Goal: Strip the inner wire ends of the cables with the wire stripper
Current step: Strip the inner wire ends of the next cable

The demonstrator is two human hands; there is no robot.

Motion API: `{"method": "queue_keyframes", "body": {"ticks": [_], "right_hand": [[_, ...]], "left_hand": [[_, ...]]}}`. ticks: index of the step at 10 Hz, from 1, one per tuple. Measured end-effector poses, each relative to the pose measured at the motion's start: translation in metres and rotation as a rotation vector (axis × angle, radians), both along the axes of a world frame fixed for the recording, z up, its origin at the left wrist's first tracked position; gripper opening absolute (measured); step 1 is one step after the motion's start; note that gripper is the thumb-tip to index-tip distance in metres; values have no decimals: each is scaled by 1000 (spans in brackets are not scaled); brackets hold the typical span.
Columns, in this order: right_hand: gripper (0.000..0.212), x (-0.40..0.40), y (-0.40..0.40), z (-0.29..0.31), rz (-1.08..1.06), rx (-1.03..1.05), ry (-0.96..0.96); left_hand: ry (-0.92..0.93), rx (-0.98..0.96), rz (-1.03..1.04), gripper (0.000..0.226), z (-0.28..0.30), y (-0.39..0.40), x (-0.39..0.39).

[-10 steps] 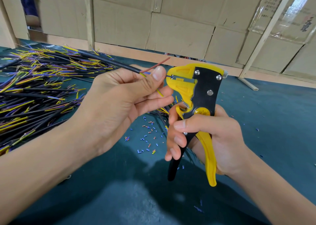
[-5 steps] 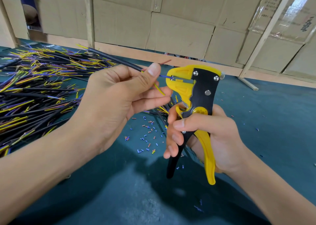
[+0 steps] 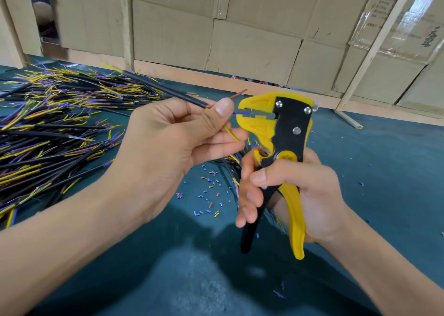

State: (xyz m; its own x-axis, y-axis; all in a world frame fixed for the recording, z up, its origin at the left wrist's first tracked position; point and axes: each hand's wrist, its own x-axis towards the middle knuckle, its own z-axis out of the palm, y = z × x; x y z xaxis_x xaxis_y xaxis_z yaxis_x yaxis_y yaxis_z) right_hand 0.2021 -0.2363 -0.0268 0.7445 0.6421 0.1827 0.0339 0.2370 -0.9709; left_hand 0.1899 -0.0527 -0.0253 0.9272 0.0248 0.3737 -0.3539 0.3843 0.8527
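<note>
Your left hand (image 3: 168, 145) pinches one black cable (image 3: 165, 89) between thumb and fingers, above the middle of the desk (image 3: 384, 183). Three inner wires leave the cable end. The brown wire (image 3: 239, 93) points up and to the right, free. The yellow-green wire (image 3: 231, 134) bends down across your fingers. The blue wire (image 3: 241, 112) runs right, and its tip lies inside the jaws of the wire stripper (image 3: 281, 133). The jaws stand slightly apart around the tip.

Your right hand (image 3: 295, 190) grips the two handles of the stripper, one black and one yellow, with the fingers curled round them. The handles spread apart at their lower ends.

A large heap of cut cables (image 3: 48, 128) covers the left part of the desk, too many to count. Small blue and brown insulation offcuts (image 3: 209, 195) lie scattered on the desk under your hands. A wall of cardboard boxes (image 3: 240, 39) closes the far side. One pale wooden slat (image 3: 374, 44) leans across the boxes at far right.
</note>
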Motion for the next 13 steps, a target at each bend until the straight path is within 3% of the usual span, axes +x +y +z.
{"method": "queue_keyframes", "body": {"ticks": [2,5,13], "right_hand": [[11,2,-1,-6,16,18,-34],[16,1,1,-5,5,40,0],[12,1,2,-8,-6,36,-36]], "left_hand": [[20,-16,34,39,7,-4,-5],[-26,48,24,17,2,2,0],[64,-24,46,27,6,-8,-7]]}}
